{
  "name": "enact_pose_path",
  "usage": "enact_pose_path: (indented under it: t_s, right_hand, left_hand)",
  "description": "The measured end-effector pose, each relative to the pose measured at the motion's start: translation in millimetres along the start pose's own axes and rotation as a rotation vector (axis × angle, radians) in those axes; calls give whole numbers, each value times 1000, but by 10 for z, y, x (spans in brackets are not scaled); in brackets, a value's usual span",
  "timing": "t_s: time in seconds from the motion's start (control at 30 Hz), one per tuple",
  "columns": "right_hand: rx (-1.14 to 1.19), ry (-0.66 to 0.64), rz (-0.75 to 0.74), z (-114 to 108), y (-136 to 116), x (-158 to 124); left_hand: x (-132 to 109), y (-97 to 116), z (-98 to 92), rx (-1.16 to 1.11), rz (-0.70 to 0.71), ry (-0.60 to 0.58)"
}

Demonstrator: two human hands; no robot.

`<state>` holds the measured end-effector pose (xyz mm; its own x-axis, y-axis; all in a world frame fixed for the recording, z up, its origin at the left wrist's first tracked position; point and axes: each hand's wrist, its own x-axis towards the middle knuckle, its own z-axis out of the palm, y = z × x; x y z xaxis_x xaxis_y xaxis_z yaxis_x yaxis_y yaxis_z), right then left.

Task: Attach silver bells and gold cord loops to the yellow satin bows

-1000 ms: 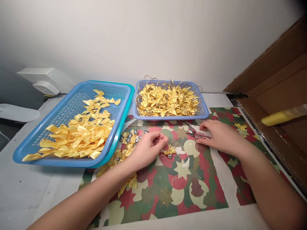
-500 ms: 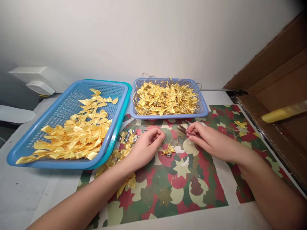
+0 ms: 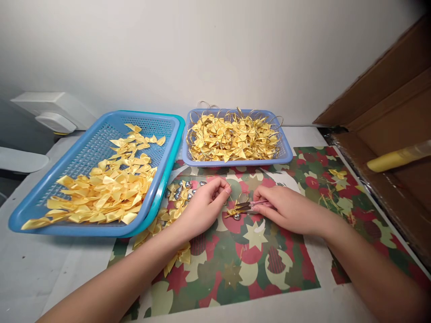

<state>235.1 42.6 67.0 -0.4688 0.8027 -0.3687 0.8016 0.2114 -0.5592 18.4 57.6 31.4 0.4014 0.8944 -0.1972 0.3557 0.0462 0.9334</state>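
My left hand point(image 3: 209, 204) is closed in a pinch on a thin gold cord, whose tip shows just above the fingertips. Beside it on the patterned sheet lies a yellow ribbon bow point(image 3: 232, 212) with a looped gold cord and a small silver bell point(image 3: 237, 216). My right hand point(image 3: 283, 207) grips small scissors point(image 3: 247, 206) with pinkish handles. Their dark blades point left and reach over the bow at the base of its loop. Whether the blades touch the cord, I cannot tell.
A blue basket point(image 3: 30, 211) of yellow bows stands left, on a teal one point(image 3: 180, 130). Behind my hands, another basket point(image 3: 235, 163) holds corded bows. Bows with silver bells point(image 3: 178, 196) lie by my left forearm. Cord scraps point(image 3: 332, 202) lie right, near a cardboard box point(image 3: 387, 98).
My right hand has moved left and down, bringing the scissors from right of the bow onto it. My left hand keeps its pinch in nearly the same place.
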Motion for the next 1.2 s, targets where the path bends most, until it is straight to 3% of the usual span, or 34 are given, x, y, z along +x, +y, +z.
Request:
enact_pose_path:
  t_s: [0.53, 0.67, 0.87, 1.07, 1.2]
  right_hand:
    - [-187, 57, -35, 0, 4, -1]
    - [-80, 140, -48, -95, 27, -40]
    - [258, 472, -113, 67, 27, 19]
    - [566, 368, -168, 257, -72, 93]
    - [525, 335, -185, 200, -107, 86]
  left_hand:
    - [9, -25, -3, -6, 7, -22]
    - [15, -17, -5, -43, 2, -24]
    - [-32, 73, -20, -149, 2, -76]
    - [-120, 145, 7, -129, -29, -247]
    - [-139, 160, 35, -95, -14, -262]
